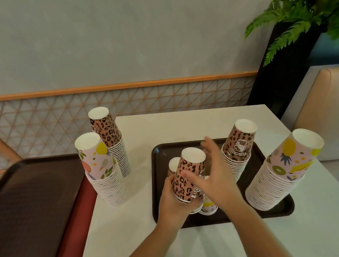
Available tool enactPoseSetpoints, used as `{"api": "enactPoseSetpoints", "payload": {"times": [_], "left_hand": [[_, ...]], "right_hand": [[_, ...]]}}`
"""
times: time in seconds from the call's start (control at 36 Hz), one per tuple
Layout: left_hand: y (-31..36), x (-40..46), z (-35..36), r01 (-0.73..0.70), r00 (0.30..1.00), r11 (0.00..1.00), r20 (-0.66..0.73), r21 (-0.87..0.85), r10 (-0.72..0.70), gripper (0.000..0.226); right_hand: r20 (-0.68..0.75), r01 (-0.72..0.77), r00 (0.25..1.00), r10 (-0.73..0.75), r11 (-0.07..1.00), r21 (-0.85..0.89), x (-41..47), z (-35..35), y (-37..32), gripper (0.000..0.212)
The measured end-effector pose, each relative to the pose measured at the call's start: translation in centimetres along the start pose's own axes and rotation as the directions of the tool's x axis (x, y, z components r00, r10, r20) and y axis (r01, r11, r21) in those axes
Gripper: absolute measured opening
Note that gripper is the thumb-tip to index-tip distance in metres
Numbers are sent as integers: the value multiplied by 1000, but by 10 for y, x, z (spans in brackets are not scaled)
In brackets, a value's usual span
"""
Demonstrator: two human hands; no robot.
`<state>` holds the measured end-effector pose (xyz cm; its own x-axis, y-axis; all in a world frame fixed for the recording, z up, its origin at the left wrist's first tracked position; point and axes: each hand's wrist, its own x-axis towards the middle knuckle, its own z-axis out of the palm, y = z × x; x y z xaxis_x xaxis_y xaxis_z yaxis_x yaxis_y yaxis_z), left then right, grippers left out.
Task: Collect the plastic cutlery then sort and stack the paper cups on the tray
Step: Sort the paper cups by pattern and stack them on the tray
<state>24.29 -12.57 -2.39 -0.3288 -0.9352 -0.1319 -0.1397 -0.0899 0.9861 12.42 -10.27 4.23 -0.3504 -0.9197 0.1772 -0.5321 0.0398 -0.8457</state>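
My left hand (173, 209) grips a short stack of upside-down leopard-print cups (189, 172) just above the brown tray (161, 154) on the white table. My right hand (215, 171) hovers beside that stack with fingers spread and holds nothing. Behind the held stack stands another leopard cup (173, 166). A fruit-print cup (209, 207) is partly hidden under my right hand. On the tray's far side rises a tall leopard stack (238, 148), and at its right end a tall fruit-print stack (281, 171). No cutlery is in view.
Off the tray at the table's left edge stand a tall fruit-print stack (101, 167) and a leaning leopard stack (111, 139). A second brown tray (22, 203) lies lower left over a red seat. A black planter (284, 65) and a beige bench (333, 112) stand at the right.
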Motion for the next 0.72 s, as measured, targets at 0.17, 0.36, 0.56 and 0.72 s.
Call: {"api": "enactPoseSetpoints", "payload": {"times": [0.17, 0.36, 0.56, 0.72], "left_hand": [[2, -4, 0, -37, 999, 997, 20, 67, 35, 98], [4, -9, -2, -59, 995, 998, 87, 35, 56, 92], [-4, -11, 1, -18, 997, 997, 82, 74, 12, 94], [-7, -8, -2, -2, 999, 994, 50, 106, -3, 88]], "right_hand": [[69, -49, 996, 48, 999, 8, -6, 11, 5, 76], [-48, -35, 998, 37, 998, 43, -2, 5, -2, 65], [-202, -9, 979, 27, 996, 89, 9, -10, -12, 51], [-455, 45, 890, 20, 990, 131, 30, -40, -25, 58]]}}
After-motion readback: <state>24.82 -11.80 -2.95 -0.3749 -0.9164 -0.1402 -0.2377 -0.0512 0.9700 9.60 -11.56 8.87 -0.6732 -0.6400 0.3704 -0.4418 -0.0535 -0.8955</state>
